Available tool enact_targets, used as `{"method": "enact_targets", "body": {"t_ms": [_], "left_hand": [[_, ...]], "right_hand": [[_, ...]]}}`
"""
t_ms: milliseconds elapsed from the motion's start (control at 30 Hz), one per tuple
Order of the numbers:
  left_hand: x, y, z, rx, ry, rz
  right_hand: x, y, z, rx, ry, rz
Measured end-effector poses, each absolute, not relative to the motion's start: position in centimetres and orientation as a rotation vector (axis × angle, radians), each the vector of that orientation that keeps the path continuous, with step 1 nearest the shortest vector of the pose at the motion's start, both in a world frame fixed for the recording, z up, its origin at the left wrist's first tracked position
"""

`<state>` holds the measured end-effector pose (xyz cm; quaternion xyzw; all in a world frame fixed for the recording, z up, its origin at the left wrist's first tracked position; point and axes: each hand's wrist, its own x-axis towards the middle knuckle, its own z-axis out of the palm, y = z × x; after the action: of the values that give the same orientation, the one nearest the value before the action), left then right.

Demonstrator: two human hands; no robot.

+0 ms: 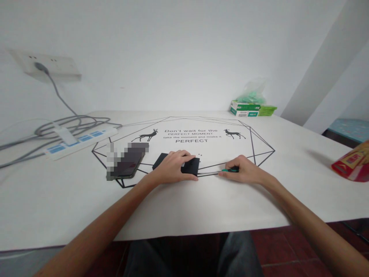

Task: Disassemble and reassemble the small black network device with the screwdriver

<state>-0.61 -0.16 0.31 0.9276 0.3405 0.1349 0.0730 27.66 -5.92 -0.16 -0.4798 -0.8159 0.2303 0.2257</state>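
Note:
My left hand [173,167] lies over a flat black box [192,166] on the table, thumb and fingers gripping its sides. The hand covers the middle of the box, and its left end shows behind the wrist. To the right, my right hand [245,169] is closed around a slim screwdriver [227,170] with a green and black handle. A thin shaft seems to point left toward the box; its tip is hard to make out. Left of my left hand lies a dark phone [128,163], partly blurred out.
A white power strip [82,144] with coiled grey cable [77,121] sits at the left, plugged into a wall socket [54,67]. Green and white boxes [245,107] with a plastic bag [253,92] stand at the back right. A red packet [353,163] is at the right edge.

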Motion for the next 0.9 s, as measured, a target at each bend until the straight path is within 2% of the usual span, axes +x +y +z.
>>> {"method": "enact_targets", "body": {"t_ms": [533, 900], "left_hand": [[-0.57, -0.22, 0.24, 2.799, 1.008, 0.429], [-0.60, -0.02, -0.05, 2.833, 1.033, 0.437]], "right_hand": [[27.46, -5.94, -0.12, -1.345, -2.261, 0.551], [28.10, -5.90, 0.34, -1.290, -2.237, 0.824]]}}
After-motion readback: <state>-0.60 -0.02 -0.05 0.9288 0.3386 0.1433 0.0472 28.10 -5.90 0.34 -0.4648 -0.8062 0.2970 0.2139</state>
